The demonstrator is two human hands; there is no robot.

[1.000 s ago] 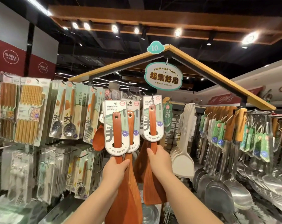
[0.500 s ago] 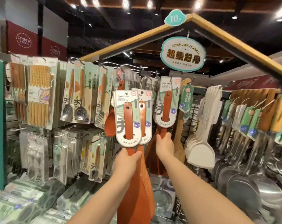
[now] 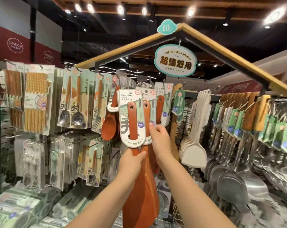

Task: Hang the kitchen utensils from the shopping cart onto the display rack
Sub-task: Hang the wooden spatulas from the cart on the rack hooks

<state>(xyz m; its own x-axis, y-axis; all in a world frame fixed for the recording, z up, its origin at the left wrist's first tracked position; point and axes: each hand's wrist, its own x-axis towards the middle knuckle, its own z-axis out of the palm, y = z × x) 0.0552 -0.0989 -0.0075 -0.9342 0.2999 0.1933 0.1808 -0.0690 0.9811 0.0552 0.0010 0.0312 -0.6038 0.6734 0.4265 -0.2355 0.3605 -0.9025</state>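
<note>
Whereas my right hand (image 3: 160, 139) held a turner up at the display rack (image 3: 126, 46) a second ago, that hung turner (image 3: 160, 109) now dangles free. My fingers instead pinch the rear card (image 3: 151, 97) of the two turners (image 3: 132, 122), which my left hand (image 3: 131, 163) grips by their handles, probably next to hang.

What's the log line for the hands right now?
left hand: grips two wooden turners | right hand: pinches rear turner's card

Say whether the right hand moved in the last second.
Yes: the right hand let go of the hung turner and shifted left, onto the second held card.
</note>
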